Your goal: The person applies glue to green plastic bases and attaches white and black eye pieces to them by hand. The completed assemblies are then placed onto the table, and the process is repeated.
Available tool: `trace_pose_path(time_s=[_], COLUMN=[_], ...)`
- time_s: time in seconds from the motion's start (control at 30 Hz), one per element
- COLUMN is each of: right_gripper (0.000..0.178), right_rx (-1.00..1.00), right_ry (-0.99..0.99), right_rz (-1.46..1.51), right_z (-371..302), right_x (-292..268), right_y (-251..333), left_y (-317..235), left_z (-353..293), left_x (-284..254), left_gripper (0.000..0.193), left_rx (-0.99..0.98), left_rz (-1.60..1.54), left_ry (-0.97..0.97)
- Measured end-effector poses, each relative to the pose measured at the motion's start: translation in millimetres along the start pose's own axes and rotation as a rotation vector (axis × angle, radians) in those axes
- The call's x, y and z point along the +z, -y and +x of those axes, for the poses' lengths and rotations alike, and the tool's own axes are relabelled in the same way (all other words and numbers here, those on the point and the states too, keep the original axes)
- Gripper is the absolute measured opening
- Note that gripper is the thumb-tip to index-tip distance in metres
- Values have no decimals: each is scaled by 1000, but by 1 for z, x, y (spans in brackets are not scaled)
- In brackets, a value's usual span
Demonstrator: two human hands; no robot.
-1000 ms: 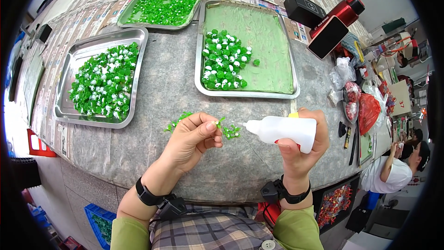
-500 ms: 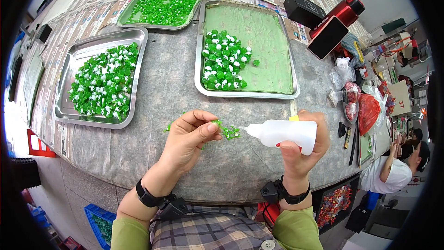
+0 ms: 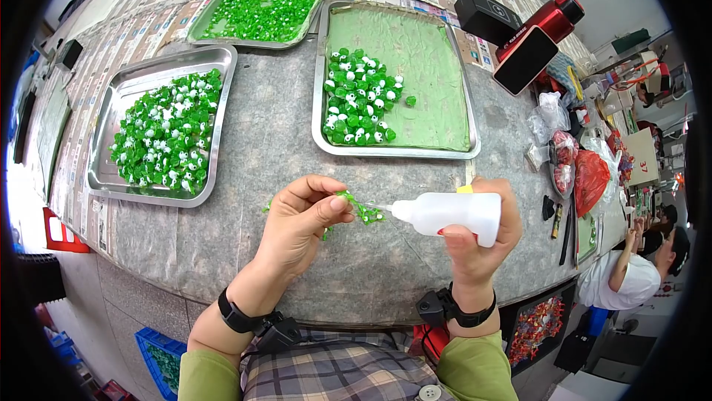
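My left hand is pinched closed on a small green piece, its fingertips hiding most of it. From the right, my right hand is wrapped round a white squeeze bottle, tilted on its side. The bottle's thin clear nozzle points left and ends close to the green piece; whether they touch I cannot tell. Beneath the left fingertips, several small green pieces lie on the grey table covering.
Ahead, a green-lined tray holds green and white pieces. At left stands a metal tray of similar pieces; a third tray of tiny green bits is behind. A phone, red bottle and plastic bags line the right.
The squeeze bottle and my right hand have shifted slightly left, bringing the nozzle nearer my left fingertips. My left hand has hardly moved.
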State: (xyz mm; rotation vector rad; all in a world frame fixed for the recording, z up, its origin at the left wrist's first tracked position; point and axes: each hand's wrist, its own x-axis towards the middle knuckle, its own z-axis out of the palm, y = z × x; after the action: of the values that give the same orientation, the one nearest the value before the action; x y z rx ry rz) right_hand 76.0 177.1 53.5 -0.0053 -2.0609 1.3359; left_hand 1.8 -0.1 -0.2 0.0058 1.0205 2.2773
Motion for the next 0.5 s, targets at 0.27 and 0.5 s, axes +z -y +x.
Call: trace_pose_path(time_s=[0.27,0.5], right_gripper=[35,38], right_rx=[302,539], right_ry=[-198,-179], right_rz=[232,41], right_z=[16,-6], right_x=[-53,-107], right_y=[-21,-88], left_y=[0,2], left_z=[0,1], left_x=[0,1], left_gripper=[12,11], left_rx=[-3,-15], left_rz=[-1,0], left_ry=[-24,-44])
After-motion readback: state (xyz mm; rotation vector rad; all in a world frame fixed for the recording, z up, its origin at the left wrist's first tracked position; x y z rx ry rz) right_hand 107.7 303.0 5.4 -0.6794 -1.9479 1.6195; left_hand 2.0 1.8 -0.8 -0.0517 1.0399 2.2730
